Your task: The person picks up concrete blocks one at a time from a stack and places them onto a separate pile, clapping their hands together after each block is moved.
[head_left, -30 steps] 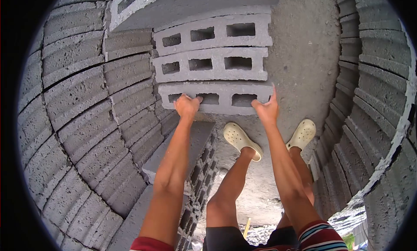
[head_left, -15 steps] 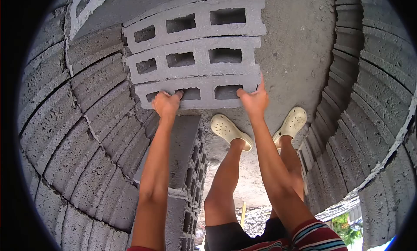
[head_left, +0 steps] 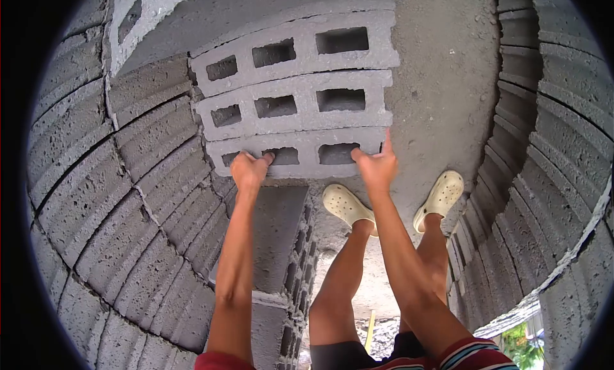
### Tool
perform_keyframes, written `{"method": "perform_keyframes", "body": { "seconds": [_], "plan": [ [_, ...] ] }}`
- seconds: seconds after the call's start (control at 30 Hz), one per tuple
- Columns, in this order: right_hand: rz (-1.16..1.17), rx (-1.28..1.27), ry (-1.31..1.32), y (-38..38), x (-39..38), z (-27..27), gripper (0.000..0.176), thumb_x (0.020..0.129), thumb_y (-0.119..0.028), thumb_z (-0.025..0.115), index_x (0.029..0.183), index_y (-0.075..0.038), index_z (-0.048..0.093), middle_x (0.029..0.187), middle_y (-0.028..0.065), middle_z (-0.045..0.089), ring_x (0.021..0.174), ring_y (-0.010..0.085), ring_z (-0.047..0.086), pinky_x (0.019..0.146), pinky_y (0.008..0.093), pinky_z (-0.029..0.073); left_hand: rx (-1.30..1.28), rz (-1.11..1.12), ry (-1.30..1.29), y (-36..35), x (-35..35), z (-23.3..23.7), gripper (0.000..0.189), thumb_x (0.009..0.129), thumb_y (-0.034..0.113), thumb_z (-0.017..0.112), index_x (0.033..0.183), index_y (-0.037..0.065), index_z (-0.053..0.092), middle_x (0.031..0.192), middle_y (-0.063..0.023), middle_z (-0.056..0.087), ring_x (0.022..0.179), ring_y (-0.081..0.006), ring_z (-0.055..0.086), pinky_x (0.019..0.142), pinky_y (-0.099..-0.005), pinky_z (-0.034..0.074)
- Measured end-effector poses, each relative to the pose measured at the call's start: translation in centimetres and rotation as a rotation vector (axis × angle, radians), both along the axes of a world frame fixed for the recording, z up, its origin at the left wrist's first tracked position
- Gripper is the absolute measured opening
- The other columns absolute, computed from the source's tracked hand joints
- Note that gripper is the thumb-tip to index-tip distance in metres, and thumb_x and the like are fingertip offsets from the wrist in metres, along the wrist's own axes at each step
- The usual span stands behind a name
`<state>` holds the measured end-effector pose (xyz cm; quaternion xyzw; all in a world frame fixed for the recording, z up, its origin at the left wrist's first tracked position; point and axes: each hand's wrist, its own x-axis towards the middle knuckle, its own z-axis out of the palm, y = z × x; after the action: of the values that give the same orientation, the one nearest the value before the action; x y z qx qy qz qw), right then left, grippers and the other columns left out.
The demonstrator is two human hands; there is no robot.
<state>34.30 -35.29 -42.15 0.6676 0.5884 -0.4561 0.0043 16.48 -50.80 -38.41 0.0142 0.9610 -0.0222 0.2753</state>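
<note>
A grey hollow concrete block [head_left: 308,159] lies at the near end of a row, its three rectangular holes facing me. My left hand [head_left: 249,172] grips its left part, thumb hooked into the middle hole. On the right part, my right hand [head_left: 377,168] has its thumb at the right-hand hole and a finger stretched along the block's end. The remaining fingers of both hands are largely hidden. Directly behind it, a second hollow block [head_left: 307,101] and a third hollow block [head_left: 306,44] sit close together, with thin dark gaps between them.
Stacked blocks [head_left: 147,210] wall in the left side, and more stacked blocks [head_left: 511,242] curve along the right. A lower block stack [head_left: 278,236] stands beside my left forearm. My feet, in cream clogs [head_left: 438,200], are on the dusty floor [head_left: 441,82].
The view has shifted, so the blocks, my hands and my feet sit lower and slightly farther right. Both hands keep the same grip on the nearest block.
</note>
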Motion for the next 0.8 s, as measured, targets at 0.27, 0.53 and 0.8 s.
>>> {"method": "perform_keyframes", "body": {
  "seconds": [0.27,0.53,0.8],
  "plan": [
    [0.016,0.070,0.092,0.1,-0.4,0.5,0.079,0.049,-0.022,0.065,0.121,0.000,0.043,0.058,0.0126,0.060,0.059,0.0282,0.060,0.063,0.0349,0.047,0.001,-0.144,0.118,-1.0,0.2,-0.9,0.044,0.055,0.039,0.073,0.058,-0.001,0.054,0.064,-0.0191,0.059,0.065,-0.0323,0.058,0.067,-0.0371,0.045],
    [0.133,0.005,0.326,0.9,0.5,0.0,0.086,0.053,-0.029,0.068,0.126,0.001,0.034,0.099,0.0223,0.055,0.091,0.0330,0.055,0.081,0.0357,0.042,-0.233,-0.067,-0.006,0.8,0.9,0.4,0.064,0.062,0.047,0.067,0.105,0.000,0.055,0.111,-0.0171,0.053,0.114,-0.0272,0.040,0.100,-0.0435,0.014],
    [0.137,-0.213,0.587,0.7,2.7,18.0,0.063,0.082,-0.039,0.049,0.127,0.002,0.033,0.131,0.0189,0.035,0.123,0.0283,0.030,0.102,0.0336,0.021,0.911,0.783,-0.511,6.8,14.9,10.6,0.063,0.086,0.048,0.037,0.129,0.003,0.029,0.121,-0.0144,0.048,0.111,-0.0237,0.046,0.097,-0.0387,0.028]
  ]
}}
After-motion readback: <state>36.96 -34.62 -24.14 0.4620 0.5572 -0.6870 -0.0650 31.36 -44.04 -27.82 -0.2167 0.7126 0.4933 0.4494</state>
